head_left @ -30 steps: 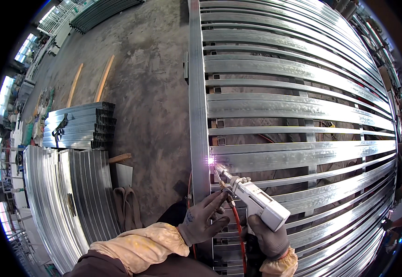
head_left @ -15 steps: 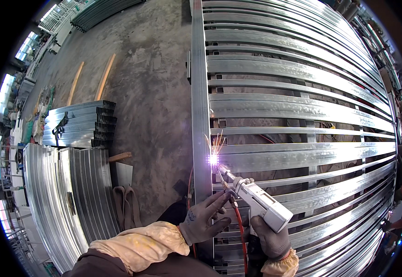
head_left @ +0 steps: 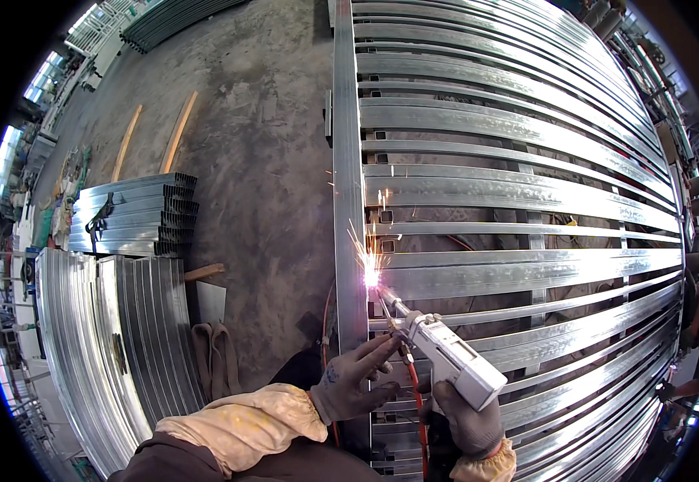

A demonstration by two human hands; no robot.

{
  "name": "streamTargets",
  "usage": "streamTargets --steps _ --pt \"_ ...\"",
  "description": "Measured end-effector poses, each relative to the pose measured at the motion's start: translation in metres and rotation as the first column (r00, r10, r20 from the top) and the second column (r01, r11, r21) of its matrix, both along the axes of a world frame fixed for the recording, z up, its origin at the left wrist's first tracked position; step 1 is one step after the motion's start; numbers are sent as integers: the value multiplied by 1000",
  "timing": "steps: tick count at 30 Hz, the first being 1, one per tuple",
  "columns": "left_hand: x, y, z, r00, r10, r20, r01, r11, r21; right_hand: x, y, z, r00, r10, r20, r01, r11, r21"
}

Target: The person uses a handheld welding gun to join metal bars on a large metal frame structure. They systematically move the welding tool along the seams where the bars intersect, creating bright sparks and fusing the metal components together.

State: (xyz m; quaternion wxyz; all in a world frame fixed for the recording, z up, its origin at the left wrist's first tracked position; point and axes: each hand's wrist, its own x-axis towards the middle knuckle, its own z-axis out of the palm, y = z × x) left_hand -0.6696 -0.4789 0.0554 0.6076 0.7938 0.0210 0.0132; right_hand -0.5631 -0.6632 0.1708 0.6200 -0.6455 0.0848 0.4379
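My right hand (head_left: 471,422), in a grey glove, is wrapped around the handle of a pale grey welding gun (head_left: 463,365). The gun slants up and left, and its nozzle ends at a bright pinkish-white arc (head_left: 372,277). Orange sparks fly upward from there. The glare hides the joint itself, where a wide galvanized crossbar (head_left: 526,271) meets the long side rail (head_left: 351,185). My left hand (head_left: 353,386), also gloved, has its fingers stretched toward the thin tube under the nozzle, fingertips seeming to touch it, with the thumb apart. A red hose (head_left: 423,438) runs down between my hands.
Many parallel metal bars with gaps form the frame on the right. Stacked metal channels (head_left: 136,213) and long profiles (head_left: 148,321) lie on the left, near wooden strips (head_left: 179,132) on the concrete floor (head_left: 261,161). Another person's arm (head_left: 686,388) shows at the right rim.
The sparks spread wider and higher, with some landing farther up the rail. The gun, with my right hand, has shifted very slightly left; my left hand stays put.
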Motion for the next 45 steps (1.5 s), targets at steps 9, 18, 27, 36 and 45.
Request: streamTargets --steps 9,18,27,36,45 --pt "-10 5 21 999 0 -45 -18 917 -400 -20 -5 36 992 -109 71 108 994 14" --pt "-36 21 216 872 -203 446 490 347 -800 -70 -53 131 833 -405 376 456 888 -54" --pt "-111 -9 324 796 18 605 601 -132 -788 -149 -75 205 492 -516 701 708 706 22" --pt "-88 37 346 731 159 664 680 -257 -687 -204 -106 234 502 -663 555 816 576 -50" --pt "92 224 249 412 -706 576 878 139 -458 -168 36 267 359 -711 605 932 231 -281"
